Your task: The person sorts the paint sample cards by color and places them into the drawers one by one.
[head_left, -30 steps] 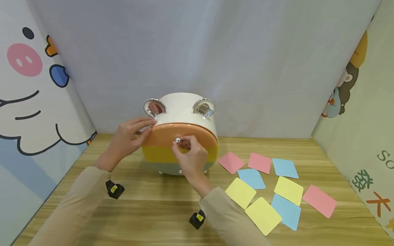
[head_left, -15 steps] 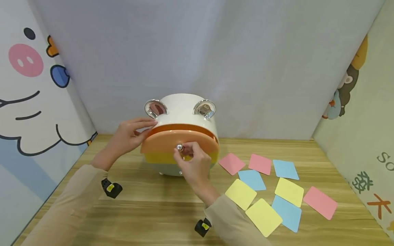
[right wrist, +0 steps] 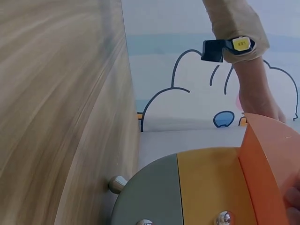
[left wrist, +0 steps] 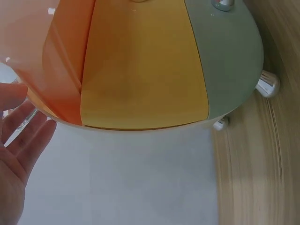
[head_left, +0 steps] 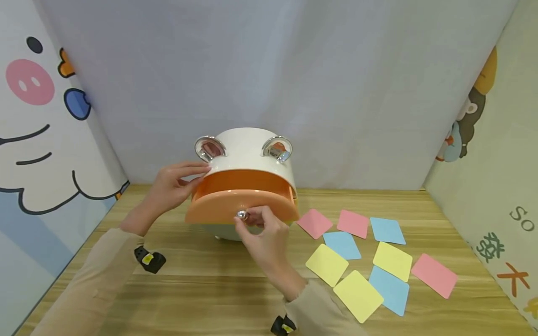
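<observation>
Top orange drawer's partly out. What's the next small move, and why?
Probably ease the orange drawer slightly further out: the right hand pinches its silver knob, only part of its inside shows, and the left hand sits at the edge of the white box, placed to steady it.

Glossy like plastic on the drawer [head_left: 216,206] and cabinet [head_left: 247,148]; mirror-bright like metal on the knob [head_left: 241,215]; wood-grained across the desk [head_left: 201,298]; matt and papery on the cards [head_left: 358,296].
</observation>
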Motion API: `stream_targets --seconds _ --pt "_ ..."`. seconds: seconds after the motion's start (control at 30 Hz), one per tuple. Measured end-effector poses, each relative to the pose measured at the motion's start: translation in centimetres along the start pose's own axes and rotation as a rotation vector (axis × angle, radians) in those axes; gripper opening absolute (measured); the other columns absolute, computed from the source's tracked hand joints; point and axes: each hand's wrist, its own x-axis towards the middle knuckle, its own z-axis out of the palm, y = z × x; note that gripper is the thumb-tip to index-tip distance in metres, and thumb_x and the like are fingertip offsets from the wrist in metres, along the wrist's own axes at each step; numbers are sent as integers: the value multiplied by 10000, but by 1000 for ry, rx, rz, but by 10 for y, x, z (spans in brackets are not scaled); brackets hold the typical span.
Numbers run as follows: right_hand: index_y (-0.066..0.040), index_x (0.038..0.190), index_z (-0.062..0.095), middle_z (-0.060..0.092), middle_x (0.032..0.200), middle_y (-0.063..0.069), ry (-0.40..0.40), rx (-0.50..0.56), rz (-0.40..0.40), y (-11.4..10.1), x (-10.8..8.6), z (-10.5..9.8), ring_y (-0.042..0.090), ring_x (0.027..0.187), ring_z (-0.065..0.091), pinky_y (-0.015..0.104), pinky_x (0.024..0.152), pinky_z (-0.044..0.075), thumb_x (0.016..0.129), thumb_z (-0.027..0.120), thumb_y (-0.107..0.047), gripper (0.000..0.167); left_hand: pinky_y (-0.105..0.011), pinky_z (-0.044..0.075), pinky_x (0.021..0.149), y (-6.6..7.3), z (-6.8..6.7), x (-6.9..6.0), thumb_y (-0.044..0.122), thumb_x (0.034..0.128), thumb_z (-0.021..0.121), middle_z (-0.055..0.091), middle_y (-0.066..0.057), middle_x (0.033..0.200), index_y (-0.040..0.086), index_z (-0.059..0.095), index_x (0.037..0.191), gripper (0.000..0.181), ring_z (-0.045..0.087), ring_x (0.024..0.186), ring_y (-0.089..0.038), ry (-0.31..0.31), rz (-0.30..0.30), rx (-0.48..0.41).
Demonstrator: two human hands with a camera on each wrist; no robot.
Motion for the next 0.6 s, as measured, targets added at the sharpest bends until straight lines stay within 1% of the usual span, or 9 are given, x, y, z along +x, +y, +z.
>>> stream_targets --seconds 0.1,0.2,0.3,0.4,0.6 --pt "-38 799 594 661 698 34 -5 3 -16 -3 -3 -4 98 581 612 126 523 494 701 758 -78 195 -107 510 612 2 -1 -2 -116 756 653 640 -175 1060 -44 674 1015 270 605 951 -155 -1 -71 -34" --pt "-38 801 595 663 694 32 -15 14 -23 -6 -5 -7 99 575 615 117 504 485 708 752 -83 188 -102 506 619 2 -2 -3 -85 773 654 635 -178 1073 -35 673 1024 257 603 957 -209 -8 -135 -31" --pt "-39 804 594 662 691 36 -19 38 -36 -8 -7 -9 106 574 619 118 498 490 714 740 -69 175 -109 509 628 2 -3 -3 -58 792 649 632 -177 1082 -30 671 1031 242 594 962 -284 -22 -179 -16" --pt "-35 807 595 662 695 45 -13 67 -64 -10 -9 -11 117 571 621 130 509 505 710 732 -44 168 -130 520 637 1 -3 -3 -31 807 645 628 -168 1096 -21 668 1040 235 587 983 -300 -38 -207 1" --pt "-38 811 606 665 702 40 -1 54 -94 -11 -12 -12 110 570 620 125 507 497 705 737 -49 169 -148 527 647 -1 -3 -4 -6 821 640 609 -169 1133 -24 655 1061 241 568 1020 -285 -52 -241 -14"
